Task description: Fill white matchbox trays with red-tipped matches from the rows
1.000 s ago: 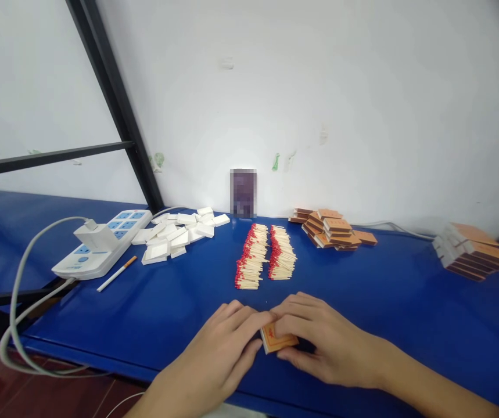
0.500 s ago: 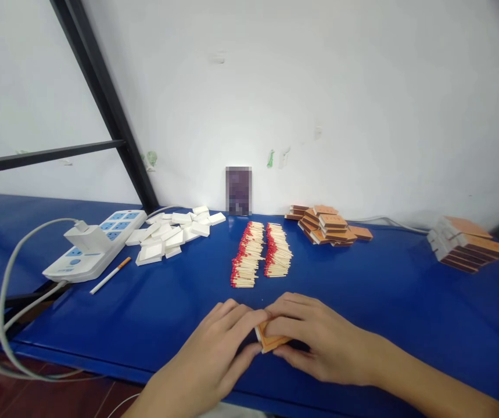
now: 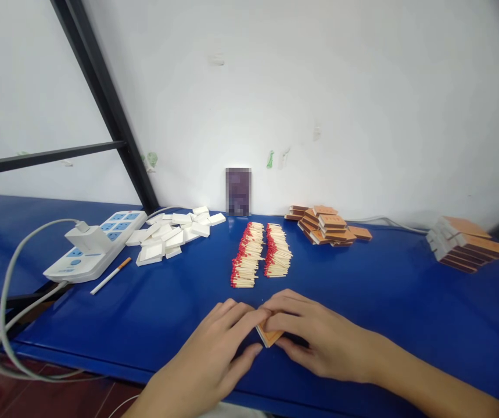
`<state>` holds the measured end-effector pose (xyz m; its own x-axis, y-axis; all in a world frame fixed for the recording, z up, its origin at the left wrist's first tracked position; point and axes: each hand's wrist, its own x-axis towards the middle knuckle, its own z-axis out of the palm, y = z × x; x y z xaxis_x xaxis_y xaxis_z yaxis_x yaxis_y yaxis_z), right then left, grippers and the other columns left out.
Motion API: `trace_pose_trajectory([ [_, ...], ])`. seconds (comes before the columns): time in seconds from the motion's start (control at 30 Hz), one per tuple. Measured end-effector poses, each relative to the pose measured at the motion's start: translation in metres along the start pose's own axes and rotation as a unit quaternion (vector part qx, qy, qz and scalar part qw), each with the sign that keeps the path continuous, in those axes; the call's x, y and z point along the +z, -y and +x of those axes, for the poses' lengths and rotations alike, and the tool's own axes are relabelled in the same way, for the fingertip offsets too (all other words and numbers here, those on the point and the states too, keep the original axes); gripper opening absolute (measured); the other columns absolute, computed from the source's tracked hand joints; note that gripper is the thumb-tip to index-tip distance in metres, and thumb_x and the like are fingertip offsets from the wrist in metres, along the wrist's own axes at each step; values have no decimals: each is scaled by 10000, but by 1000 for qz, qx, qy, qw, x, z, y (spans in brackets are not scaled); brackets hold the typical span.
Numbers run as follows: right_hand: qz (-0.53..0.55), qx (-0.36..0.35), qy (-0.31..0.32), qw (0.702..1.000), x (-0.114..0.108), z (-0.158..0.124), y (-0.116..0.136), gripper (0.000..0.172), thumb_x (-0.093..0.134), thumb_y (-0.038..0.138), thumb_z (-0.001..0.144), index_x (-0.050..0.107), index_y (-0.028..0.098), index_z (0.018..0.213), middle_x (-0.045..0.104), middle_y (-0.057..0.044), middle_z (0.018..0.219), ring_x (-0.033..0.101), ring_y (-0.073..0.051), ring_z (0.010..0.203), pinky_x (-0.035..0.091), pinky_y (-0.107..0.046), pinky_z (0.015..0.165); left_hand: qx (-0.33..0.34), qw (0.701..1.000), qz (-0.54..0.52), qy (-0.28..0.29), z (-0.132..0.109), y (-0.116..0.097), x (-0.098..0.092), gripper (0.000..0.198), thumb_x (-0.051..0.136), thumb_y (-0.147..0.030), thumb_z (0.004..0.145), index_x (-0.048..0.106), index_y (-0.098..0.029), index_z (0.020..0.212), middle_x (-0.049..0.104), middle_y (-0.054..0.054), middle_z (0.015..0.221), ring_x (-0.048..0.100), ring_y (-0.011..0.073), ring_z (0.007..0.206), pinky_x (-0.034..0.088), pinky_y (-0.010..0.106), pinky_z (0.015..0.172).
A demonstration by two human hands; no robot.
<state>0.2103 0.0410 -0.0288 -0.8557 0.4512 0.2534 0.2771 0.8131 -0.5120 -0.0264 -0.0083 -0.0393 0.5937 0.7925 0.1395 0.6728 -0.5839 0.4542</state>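
Near the front edge of the blue table, an orange matchbox (image 3: 270, 338) with a white end showing is tilted between my two hands. My right hand (image 3: 314, 334) grips it from the right, fingers over the top and thumb below. From the left, my left hand (image 3: 225, 334) has its index finger at the box's far corner and its thumb beside the near corner. The fingers cover much of the box. Just beyond the hands lie two rows of red-tipped matches, a left row (image 3: 249, 255) and a right row (image 3: 277, 252).
White matchbox trays (image 3: 166, 232) lie heaped at the back left, orange matchbox sleeves (image 3: 325, 223) at the back right. More matchboxes are stacked (image 3: 467, 244) at far right. A power strip (image 3: 101, 247) with cables and a cigarette (image 3: 111, 276) are on the left. A dark pixelated rectangle (image 3: 238, 191) stands against the wall.
The matchbox has turned slightly and moved a little away from me between my hands. My right hand has shifted slightly; the left has barely moved.
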Motion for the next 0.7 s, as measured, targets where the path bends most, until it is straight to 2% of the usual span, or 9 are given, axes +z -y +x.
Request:
trace_pose_trajectory([
  [0.3, -4, 0, 1, 1000, 1, 0, -1, 232, 517, 54, 887, 601, 206, 1041, 630, -58, 1195, 550, -159, 1109, 470, -304, 996, 0, 1000, -4, 3, -1, -3, -1, 510, 502, -218, 1009, 358, -327, 1486, 601, 28, 1293, 566, 200, 1168, 388, 447, 1156],
  [0.4, -30, -4, -7, 1000, 2, -1, -5, 302, 539, 62, 855, 601, 200, 1118, 632, -65, 1205, 561, -171, 1081, 461, -322, 987, -19, 1000, 14, -12, -2, 5, -3, 478, 494, -272, 1016, 384, -326, 1478, 581, 38, 1336, 542, 211, 1205, 426, 425, 1121],
  [0.53, -76, 21, -12, 997, 0, -3, -10, 351, 568, 123, 831, 609, 192, 1173, 642, -76, 1130, 577, -197, 989, 450, -369, 926, -108, 981, 149, -63, -13, 45, -16, 438, 490, -474, 998, 473, -373, 1424, 477, 53, 1467, 405, 340, 1349, 420, 578, 1066],
  [0.63, -96, 41, -3, 995, -2, -5, -12, 387, 571, 161, 815, 617, 201, 1197, 623, -74, 1070, 562, -198, 923, 437, -355, 844, -184, 941, 244, -143, -26, 85, -33, 468, 410, -537, 996, 507, -330, 1404, 436, 96, 1483, 386, 383, 1356, 413, 627, 1028],
  [0.7, -104, 44, 1, 994, -3, -5, -13, 398, 575, 197, 809, 616, 210, 1205, 607, -63, 1038, 546, -188, 880, 418, -342, 811, -205, 918, 286, -184, -34, 107, -42, 530, 366, -564, 986, 514, -275, 1405, 408, 134, 1489, 350, 415, 1380, 389, 645, 1037],
])
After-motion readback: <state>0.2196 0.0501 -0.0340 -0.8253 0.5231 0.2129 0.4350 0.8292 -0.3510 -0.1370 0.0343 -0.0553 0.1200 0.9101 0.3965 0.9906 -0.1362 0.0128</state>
